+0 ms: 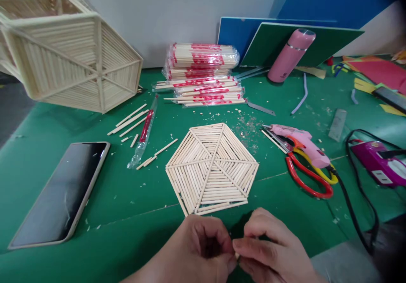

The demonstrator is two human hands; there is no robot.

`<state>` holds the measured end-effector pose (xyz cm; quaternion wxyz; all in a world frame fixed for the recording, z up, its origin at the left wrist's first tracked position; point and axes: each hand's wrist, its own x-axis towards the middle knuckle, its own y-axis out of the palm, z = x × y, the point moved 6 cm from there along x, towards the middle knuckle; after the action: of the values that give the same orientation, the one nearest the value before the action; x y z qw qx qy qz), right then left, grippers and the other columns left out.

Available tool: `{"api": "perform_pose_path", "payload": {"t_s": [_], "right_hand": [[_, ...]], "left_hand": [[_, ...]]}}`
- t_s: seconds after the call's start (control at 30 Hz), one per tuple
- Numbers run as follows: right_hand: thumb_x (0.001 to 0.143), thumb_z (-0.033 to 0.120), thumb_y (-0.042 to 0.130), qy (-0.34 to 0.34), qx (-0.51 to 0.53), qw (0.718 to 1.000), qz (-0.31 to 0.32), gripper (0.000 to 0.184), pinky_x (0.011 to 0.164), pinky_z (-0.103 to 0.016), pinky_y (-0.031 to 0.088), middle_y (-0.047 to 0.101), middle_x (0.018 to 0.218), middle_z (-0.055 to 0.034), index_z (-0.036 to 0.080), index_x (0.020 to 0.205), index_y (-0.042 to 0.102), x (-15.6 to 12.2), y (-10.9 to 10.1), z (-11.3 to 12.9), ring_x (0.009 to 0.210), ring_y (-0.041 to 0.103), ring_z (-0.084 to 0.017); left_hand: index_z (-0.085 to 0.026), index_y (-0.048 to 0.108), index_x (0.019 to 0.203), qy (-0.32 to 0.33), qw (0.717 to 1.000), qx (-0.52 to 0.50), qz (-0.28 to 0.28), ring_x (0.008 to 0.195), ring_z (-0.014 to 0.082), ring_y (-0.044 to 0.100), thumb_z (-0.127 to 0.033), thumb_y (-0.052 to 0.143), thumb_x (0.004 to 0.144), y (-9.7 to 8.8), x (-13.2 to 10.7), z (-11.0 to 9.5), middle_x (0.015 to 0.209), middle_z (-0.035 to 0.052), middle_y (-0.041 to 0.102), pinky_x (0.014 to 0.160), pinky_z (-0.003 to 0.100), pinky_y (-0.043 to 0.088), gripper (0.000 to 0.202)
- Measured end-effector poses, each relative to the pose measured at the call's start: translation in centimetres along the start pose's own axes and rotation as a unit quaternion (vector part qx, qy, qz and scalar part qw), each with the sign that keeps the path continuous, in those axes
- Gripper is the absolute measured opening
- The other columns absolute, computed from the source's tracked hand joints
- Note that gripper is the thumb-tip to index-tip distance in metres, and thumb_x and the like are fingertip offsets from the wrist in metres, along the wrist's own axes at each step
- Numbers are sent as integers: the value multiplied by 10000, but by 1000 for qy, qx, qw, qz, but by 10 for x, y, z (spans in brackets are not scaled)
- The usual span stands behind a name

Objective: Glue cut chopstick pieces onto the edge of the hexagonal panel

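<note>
My left hand [203,247] and my right hand [269,249] meet at the bottom middle, fingertips pinched together. Between them shows the pale tip of a small wooden stick [237,256]; the fingers hide the rest. Just beyond my hands lies a flat many-sided panel [212,168] built of thin wooden sticks, with spokes running from its centre. Rows of sticks fill its wedges, and narrow gaps show along its near edge. Loose sticks [131,120] and short cut pieces lie to the left of the panel.
On the green table [127,211] lie a phone [60,194], scissors [309,179], a pink glue gun [300,141] and a purple power strip [377,162]. Behind are packaged chopsticks [203,63], a pink bottle [292,56] and a large stick-built structure [72,59].
</note>
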<state>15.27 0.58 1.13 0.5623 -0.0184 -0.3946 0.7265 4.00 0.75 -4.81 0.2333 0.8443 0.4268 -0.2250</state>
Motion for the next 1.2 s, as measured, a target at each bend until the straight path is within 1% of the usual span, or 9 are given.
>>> {"api": "perform_pose_path", "payload": {"t_s": [0.13,0.37,0.53,0.77,0.87,0.9,1.03,1.1,1.2], "right_hand": [[804,219,550,3,5,1000,7,85,487,-218,424,573,582,11,219,768,627,0,0,-4,529,537,-101],[772,161,563,-33,-35,999,10,85,416,-216,423,554,538,-12,187,711,616,7,2,-6,487,514,-115],[802,210,532,-38,-37,998,26,170,427,-230,454,568,543,-32,174,656,610,12,5,-5,495,536,-128],[810,225,532,-43,-37,997,45,113,486,-234,493,589,613,-36,188,733,607,24,8,-4,558,568,-139],[803,191,531,-39,-53,998,23,121,559,-217,515,618,724,-50,186,898,606,25,3,-11,652,599,-140],[801,181,530,-31,-66,997,6,158,592,-212,518,622,771,-59,181,943,599,25,0,-15,693,607,-141],[795,151,526,-3,-82,996,-19,192,637,-189,514,608,861,-72,175,972,594,19,-4,-32,761,615,-135],[801,144,517,9,-64,998,-12,182,626,-175,515,610,857,-64,180,963,592,17,0,-37,752,621,-128],[805,141,514,17,-47,999,-14,175,628,-173,519,618,846,-52,188,956,588,17,3,-38,745,628,-125]], "left_hand": [[-163,462,535,-1,1000,-6,-5,533,97,386,-289,563,602,-4,0,-6,542,-14,447,483,231,281,175],[-134,560,633,159,981,102,-52,576,100,436,-248,573,706,-15,-10,-25,630,17,499,504,212,322,136],[-149,537,635,370,889,246,-112,511,76,413,-160,475,771,-13,-20,-34,609,21,486,440,181,311,150],[-157,530,718,426,827,321,-176,521,81,443,-97,433,779,-15,-32,-46,641,25,495,455,177,364,130],[-159,557,783,435,791,360,-235,622,121,504,-96,458,763,-34,-46,-60,694,46,555,549,215,418,119],[-162,569,800,396,788,391,-264,680,135,521,-87,458,773,-47,-48,-62,731,51,571,605,236,431,136],[-157,608,788,307,680,492,-449,747,161,545,-200,500,806,-112,-60,-71,778,49,600,703,289,436,117],[-164,625,783,224,663,535,-475,749,173,544,-266,460,830,-142,-53,-69,783,47,611,708,310,427,200],[-171,649,755,181,658,562,-467,735,195,533,-282,436,837,-168,-42,-68,756,49,620,688,339,394,254]]}}
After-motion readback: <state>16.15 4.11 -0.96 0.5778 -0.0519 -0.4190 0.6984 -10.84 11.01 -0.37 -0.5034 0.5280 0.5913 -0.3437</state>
